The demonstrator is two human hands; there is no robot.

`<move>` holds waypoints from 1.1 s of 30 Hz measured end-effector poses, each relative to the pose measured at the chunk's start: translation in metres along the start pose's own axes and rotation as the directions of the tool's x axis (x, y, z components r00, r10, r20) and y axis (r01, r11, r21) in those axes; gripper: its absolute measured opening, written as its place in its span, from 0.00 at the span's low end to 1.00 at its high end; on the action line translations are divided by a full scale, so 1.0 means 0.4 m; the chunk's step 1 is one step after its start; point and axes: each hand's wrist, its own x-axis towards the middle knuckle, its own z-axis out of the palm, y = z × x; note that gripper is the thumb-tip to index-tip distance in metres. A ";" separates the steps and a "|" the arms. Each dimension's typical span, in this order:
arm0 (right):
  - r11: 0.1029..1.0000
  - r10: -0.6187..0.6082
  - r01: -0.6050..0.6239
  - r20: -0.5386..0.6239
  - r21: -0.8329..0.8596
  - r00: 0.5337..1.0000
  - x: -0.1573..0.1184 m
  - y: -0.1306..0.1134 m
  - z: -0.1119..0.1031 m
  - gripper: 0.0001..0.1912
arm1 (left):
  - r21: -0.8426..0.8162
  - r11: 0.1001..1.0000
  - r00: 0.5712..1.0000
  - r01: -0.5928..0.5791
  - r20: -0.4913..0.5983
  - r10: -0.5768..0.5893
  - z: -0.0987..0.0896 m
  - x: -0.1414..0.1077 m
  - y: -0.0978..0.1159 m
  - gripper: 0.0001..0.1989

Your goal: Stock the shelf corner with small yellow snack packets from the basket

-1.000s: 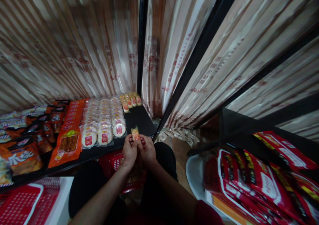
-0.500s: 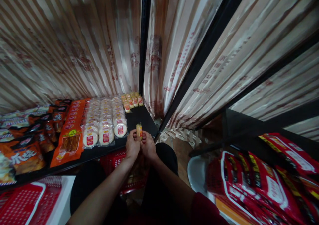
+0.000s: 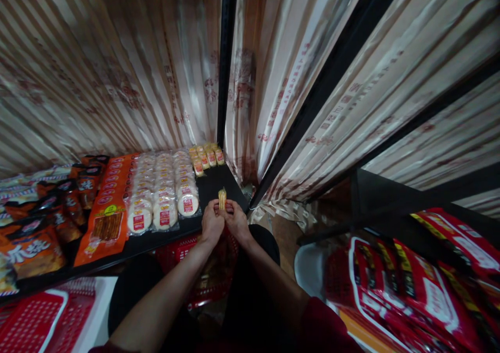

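Between the fingertips of my left hand [image 3: 212, 222] and my right hand [image 3: 236, 221] a small yellow wrapped snack [image 3: 222, 199] stands upright, pinched from both sides. Both hands are at the front edge of the black shelf [image 3: 219, 182]. Behind them, small yellow snack packs [image 3: 211, 158] sit in short rows at the shelf's back corner. To their left lie rows of round white wrapped crackers [image 3: 188, 199], then orange packets [image 3: 105, 220].
Dark and orange bags [image 3: 35, 246] fill the shelf's left end. Below are a red basket [image 3: 29, 322] and another between my knees [image 3: 203, 290]. Red packages [image 3: 422, 285] are at the right, beside a pale stool [image 3: 308, 269]. Black posts [image 3: 227, 56] stand before curtains.
Both hands have shifted slightly right with the snack. The snack has turned, so its narrow striped side shows instead of its red label.
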 end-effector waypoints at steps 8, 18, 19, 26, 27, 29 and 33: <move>1.000 0.008 -0.009 -0.050 -0.018 0.999 0.026 0.003 -0.004 0.16 | -0.023 0.999 0.999 0.040 0.010 -0.040 0.016 0.021 0.014 0.16; 0.995 -0.032 0.023 -0.086 -0.101 0.996 0.093 -0.017 0.032 0.16 | 0.058 0.996 0.996 0.064 -0.074 -0.059 0.018 0.043 0.077 0.21; 0.992 -0.039 0.029 -0.082 -0.119 0.996 0.100 -0.017 0.035 0.16 | 0.070 0.995 0.994 0.065 -0.089 -0.058 0.019 0.046 0.080 0.21; 0.951 -0.083 0.061 -0.060 -0.304 0.995 0.152 -0.019 0.054 0.17 | 0.167 0.982 0.989 0.089 -0.135 -0.067 0.019 0.086 0.093 0.20; 0.940 -0.086 0.061 -0.058 -0.336 0.995 0.159 -0.023 0.054 0.16 | 0.169 0.981 0.989 0.097 -0.127 -0.076 0.019 0.093 0.097 0.20; 0.917 -0.089 0.059 -0.059 -0.394 0.994 0.172 -0.032 0.055 0.15 | 0.174 0.978 0.988 0.112 -0.125 -0.091 0.018 0.108 0.106 0.20; 0.905 -0.060 0.029 -0.061 -0.425 0.996 0.196 -0.047 0.063 0.15 | 0.176 0.979 0.988 0.105 -0.132 -0.083 0.012 0.140 0.117 0.19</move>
